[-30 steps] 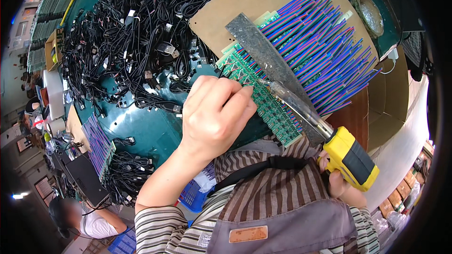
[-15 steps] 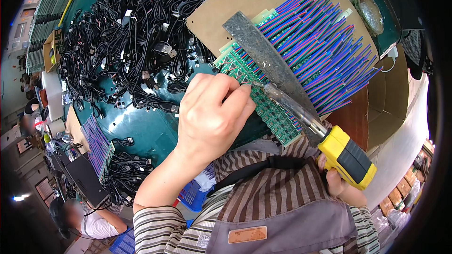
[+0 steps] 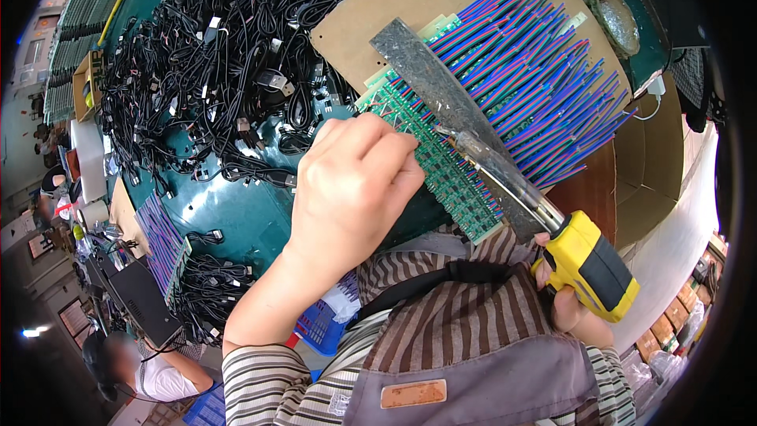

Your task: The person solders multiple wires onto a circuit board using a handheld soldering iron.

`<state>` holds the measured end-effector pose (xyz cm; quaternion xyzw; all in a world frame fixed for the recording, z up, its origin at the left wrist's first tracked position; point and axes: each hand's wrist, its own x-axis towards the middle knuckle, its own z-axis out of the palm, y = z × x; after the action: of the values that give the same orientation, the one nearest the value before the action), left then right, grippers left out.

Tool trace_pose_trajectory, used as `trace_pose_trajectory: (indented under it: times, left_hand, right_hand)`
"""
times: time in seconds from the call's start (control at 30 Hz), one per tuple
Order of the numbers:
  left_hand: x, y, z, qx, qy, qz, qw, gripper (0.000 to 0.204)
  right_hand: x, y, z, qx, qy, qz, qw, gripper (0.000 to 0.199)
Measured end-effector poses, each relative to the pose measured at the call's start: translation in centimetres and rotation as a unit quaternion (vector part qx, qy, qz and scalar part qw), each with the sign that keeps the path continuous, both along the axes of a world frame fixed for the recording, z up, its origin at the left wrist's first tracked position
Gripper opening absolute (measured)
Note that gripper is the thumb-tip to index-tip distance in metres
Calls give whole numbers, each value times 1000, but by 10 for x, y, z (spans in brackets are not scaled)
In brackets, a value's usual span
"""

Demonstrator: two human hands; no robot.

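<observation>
My left hand (image 3: 351, 181) is closed in a pinch at the left edge of a green circuit board panel (image 3: 461, 193). What its fingertips hold, if anything, is hidden. In my right hand (image 3: 564, 304) is a yellow and black soldering gun (image 3: 595, 264), its metal barrel slanting up and left. The gun's tip is over the panel, a short way right of my left fingertips. A dark flat metal bar (image 3: 445, 83) lies across the panel and the bases of several rows of blue, red and black wires (image 3: 544, 91).
Beneath the panel is a brown board (image 3: 359, 20). Tangled black USB cables (image 3: 229, 55) cover the table's left half. Another wired panel (image 3: 163, 241) lies at lower left, near a black box (image 3: 142, 300). At right is an open cardboard box (image 3: 650, 162). A person (image 3: 162, 371) sits at lower left.
The soldering gun has shifted right and slightly down, and its tip has drawn away from my left fingertips. My left hand has moved slightly up and left, still pinched.
</observation>
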<state>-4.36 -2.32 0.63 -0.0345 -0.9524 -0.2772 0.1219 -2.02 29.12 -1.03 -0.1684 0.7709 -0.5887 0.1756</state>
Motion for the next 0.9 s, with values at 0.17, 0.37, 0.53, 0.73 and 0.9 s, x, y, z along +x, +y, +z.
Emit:
trace_pose_trajectory:
  times: [0.17,0.37,0.53,0.73,0.9]
  left_hand:
    - [3,-5,-3,78,-54,3,996,10]
    - [-2,-3,-1,74,-92,-2,993,11]
    - [-4,-4,0,85,-109,5,990,11]
    - [-5,-4,1,100,-138,10,985,10]
    - [-5,-1,0,126,-135,26,982,13]
  right_hand:
    - [2,5,0,-7,-19,-21,1000,28]
    - [8,26,-12,17,-21,141,990,65]
    - [3,7,-12,32,56,30,997,36]
    - [7,7,-8,37,-5,10,999,35]
    - [8,12,-13,32,6,18,999,37]
